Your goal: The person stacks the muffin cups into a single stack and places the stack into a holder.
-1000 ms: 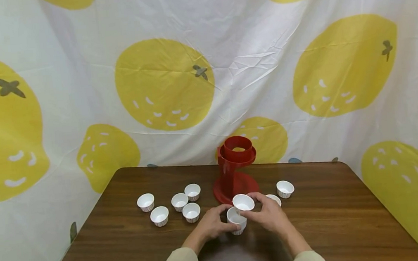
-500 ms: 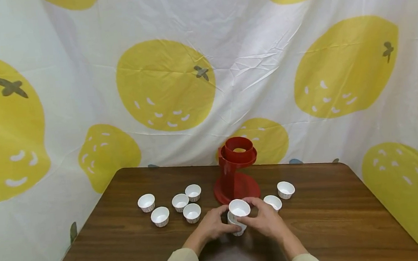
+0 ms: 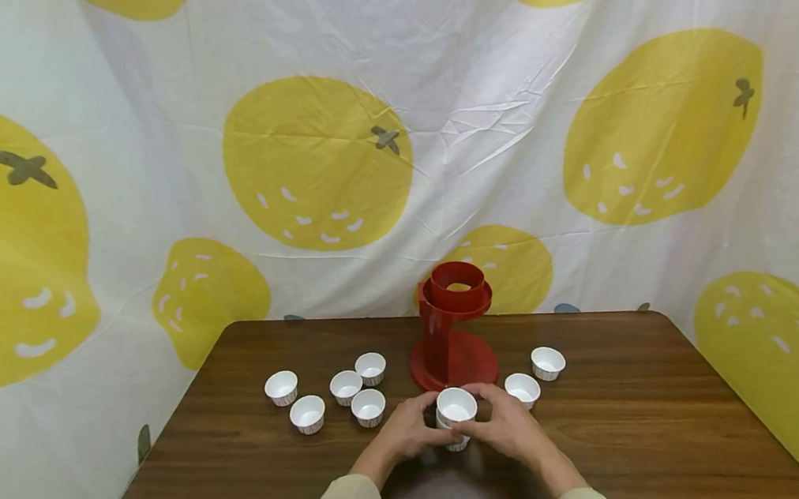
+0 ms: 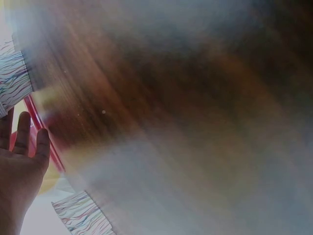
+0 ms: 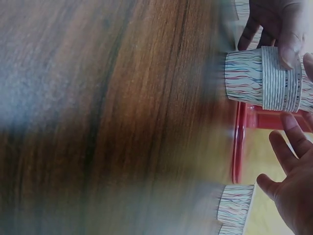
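In the head view a nested stack of white paper baking cups (image 3: 457,442) stands near the front middle of the table. My left hand (image 3: 410,429) grips its left side with thumb and fingers. From the right, my right hand (image 3: 509,424) pinches the top baking cup (image 3: 456,405), which sits at the stack's mouth. Several closely packed rims show along the stack (image 5: 281,78) in the right wrist view, and the cups have wavy coloured lines outside. The left wrist view catches only part of the left hand (image 4: 22,171) and a patterned cup side (image 4: 17,73).
A red stand (image 3: 438,341) with a ring on top rises just behind the stack. Several single cups (image 3: 308,414) stand left on the brown wooden table (image 3: 635,419). Two more, a nearer cup (image 3: 522,389) and a farther cup (image 3: 548,362), are right. A lemon-print curtain (image 3: 473,116) hangs behind.
My right hand has brought its baking cup left and down onto the stack. The left hand keeps its grip in place. A cup on the right, partly hidden before, now shows fully.
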Demonstrator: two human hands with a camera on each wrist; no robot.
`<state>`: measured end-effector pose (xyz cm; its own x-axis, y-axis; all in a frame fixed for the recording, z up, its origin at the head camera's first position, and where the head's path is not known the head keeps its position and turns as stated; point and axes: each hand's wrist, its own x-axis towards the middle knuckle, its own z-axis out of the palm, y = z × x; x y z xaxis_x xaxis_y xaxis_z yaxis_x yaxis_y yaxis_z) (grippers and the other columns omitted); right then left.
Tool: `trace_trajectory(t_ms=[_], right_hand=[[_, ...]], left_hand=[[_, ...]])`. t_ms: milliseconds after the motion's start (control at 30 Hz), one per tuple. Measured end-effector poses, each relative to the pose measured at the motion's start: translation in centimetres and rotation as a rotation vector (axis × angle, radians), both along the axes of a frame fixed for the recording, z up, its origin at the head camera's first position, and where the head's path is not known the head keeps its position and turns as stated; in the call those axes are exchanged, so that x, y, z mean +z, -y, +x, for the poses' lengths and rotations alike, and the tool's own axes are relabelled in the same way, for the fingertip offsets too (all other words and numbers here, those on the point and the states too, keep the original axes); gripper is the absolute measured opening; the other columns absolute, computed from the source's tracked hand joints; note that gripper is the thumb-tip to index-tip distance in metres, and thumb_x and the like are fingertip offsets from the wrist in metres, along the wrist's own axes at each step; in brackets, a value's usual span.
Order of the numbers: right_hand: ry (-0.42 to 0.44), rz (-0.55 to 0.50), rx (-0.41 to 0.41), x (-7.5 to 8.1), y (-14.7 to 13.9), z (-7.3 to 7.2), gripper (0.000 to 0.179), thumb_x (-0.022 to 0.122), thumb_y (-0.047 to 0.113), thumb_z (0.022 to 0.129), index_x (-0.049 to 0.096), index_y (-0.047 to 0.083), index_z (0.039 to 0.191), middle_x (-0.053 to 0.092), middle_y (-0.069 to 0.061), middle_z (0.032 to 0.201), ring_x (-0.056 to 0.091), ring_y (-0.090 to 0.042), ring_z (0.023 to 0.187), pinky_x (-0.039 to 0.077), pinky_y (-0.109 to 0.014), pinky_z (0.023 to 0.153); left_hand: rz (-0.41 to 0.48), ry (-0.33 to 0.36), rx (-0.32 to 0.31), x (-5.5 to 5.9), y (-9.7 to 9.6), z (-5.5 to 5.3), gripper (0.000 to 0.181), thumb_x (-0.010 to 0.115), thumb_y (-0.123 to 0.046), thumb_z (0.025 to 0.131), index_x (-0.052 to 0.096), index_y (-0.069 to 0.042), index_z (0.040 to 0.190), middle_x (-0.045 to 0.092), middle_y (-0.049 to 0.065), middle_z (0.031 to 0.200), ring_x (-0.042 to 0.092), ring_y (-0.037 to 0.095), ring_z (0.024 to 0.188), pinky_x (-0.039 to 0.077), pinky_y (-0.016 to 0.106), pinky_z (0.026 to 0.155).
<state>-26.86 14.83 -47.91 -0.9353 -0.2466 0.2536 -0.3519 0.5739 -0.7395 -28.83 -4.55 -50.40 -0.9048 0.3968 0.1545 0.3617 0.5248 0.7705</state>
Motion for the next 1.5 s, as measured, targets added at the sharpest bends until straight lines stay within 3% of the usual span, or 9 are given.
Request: trace_trajectory(t_ms=[500, 867, 1167, 1500], right_hand=[[0.003, 0.05, -0.009, -0.1, -0.2, 0.3, 0.071, 0.077, 0.052, 0.061, 0.059, 0.013, 0.117, 0.059, 0.004, 0.113, 0.051, -0.015, 0.11, 0.038, -0.041, 0.094], [0.04, 0.002, -0.061, 0.2, -0.7, 0.2, 0.062, 0.077, 0.045, 0.066, 0.057, 0.02, 0.118, 0.063, 0.001, 0.106, 0.054, -0.015, 0.106, 0.038, -0.043, 0.093], [0.05, -0.031, -0.099, 0.8, -1.8, 0.1, 0.059, 0.078, 0.038, 0.067, 0.057, 0.019, 0.119, 0.062, -0.001, 0.108, 0.053, -0.019, 0.108, 0.037, -0.042, 0.095], [0.067, -0.041, -0.173, 0.8, -4.2, -0.4, 0.061, 0.075, 0.045, 0.069, 0.057, 0.016, 0.12, 0.058, -0.009, 0.118, 0.051, -0.023, 0.112, 0.038, -0.045, 0.094]], left_hand=[[0.033, -0.003, -0.04, 0.0, 0.0, -0.1, 0.05, 0.078, -0.035, 0.067, 0.059, -0.024, 0.112, 0.062, -0.011, 0.096, 0.054, 0.009, 0.093, 0.04, 0.032, 0.088], [-0.004, 0.026, -0.001, 0.1, 0.0, 0.0, 0.06, 0.079, -0.042, 0.064, 0.058, -0.021, 0.116, 0.062, -0.008, 0.101, 0.054, 0.013, 0.099, 0.041, 0.035, 0.089], [-0.021, 0.024, -0.011, 0.2, 0.0, -0.1, 0.063, 0.079, -0.043, 0.064, 0.056, -0.021, 0.118, 0.061, -0.007, 0.105, 0.053, 0.014, 0.103, 0.039, 0.037, 0.091], [-0.007, 0.019, -0.006, 0.2, 0.1, -0.1, 0.062, 0.081, -0.04, 0.062, 0.057, -0.021, 0.117, 0.061, -0.006, 0.108, 0.053, 0.013, 0.104, 0.039, 0.035, 0.092]])
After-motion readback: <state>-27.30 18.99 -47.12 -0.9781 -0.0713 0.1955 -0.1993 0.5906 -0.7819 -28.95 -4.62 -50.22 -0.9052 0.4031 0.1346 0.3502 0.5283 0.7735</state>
